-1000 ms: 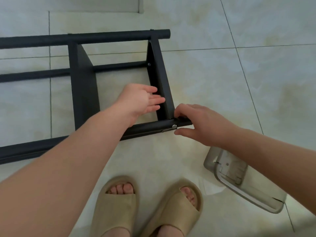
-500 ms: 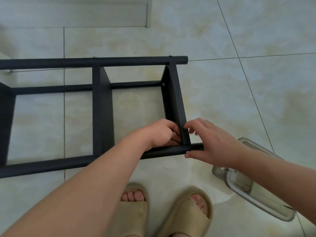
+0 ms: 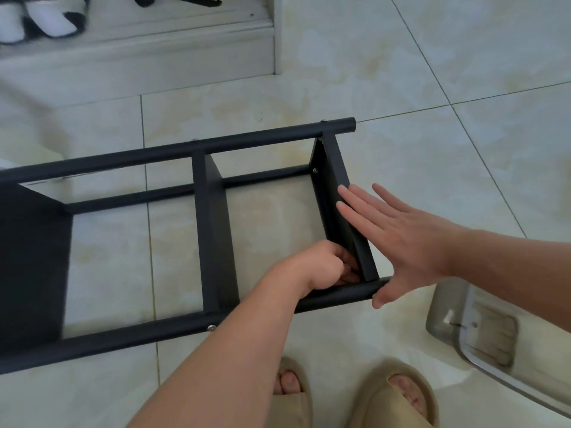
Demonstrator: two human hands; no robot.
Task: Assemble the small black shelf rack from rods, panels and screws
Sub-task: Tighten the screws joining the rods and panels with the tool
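1. Rack [image 3: 216,242]: lies flat on the tiled floor [image 3: 401,88], short of the pale step [image 3: 154,54] at the floor's far edge, and runs out of view to the left
2. Far rod [image 3: 247,140] and near rod [image 3: 123,338]: run side by side with a thinner rod between them, joined by black panels standing on edge
3. End panel [image 3: 340,193]: closes the rack's right end, spanning from far rod to near rod, with a small screw on its inner face
4. Screw head [image 3: 211,328]: sits in the near rod, right where the middle panel meets it
5. Left hand [image 3: 321,267]: reaches into the inner corner where end panel meets near rod, fingers curled tight against the panel's inner face; fingertips hidden there, so cannot tell whether pinching anything
6. Right hand [image 3: 398,242]: spread wide and holding nothing, straight fingers [image 3: 355,199] laid on the end panel's outer face, thumb [image 3: 381,299] at the tip of the near rod
7. Clear container [image 3: 482,332]: rests on the floor at the near right, below the right forearm, partly cut off; contents too blurred to name
8. Tan sandals [image 3: 395,400]: stand at the floor's near edge, just short of the near rod
9. Black-and-white slippers [image 3: 46,20]: sit on the step at the far left
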